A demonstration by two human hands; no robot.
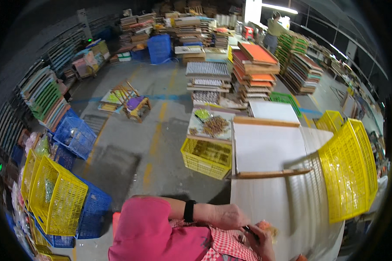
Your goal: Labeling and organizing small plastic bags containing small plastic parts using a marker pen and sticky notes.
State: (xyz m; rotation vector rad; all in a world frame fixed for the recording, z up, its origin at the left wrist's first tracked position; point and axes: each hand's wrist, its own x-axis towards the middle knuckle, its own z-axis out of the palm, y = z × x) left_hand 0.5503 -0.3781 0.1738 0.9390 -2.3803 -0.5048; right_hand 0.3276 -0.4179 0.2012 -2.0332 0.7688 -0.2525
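Observation:
My left hand (228, 216), with a black band at its wrist, reaches across the front of my body, fingers curled closed. Close against it is my right hand (262, 245), bent round a small dark object (251, 232) whose kind I cannot make out. What the left fingers grip, if anything, is hidden. Just beyond the two hands shows a small clear-looking bundle with orange and red in it (269, 228), partly covered by the fingers. Both hands are over the near left part of a white-topped table (261, 195), beside my red-checked apron (233, 241).
A white board with wooden bars (270, 148) lies on the table; yellow crates (348, 169) stand at its right. Left of it, a tray of small brown pieces (215, 126) rests on a yellow crate (207, 158). More crates (59, 195), a wooden chair (135, 102) and a distant person (274, 32) are visible.

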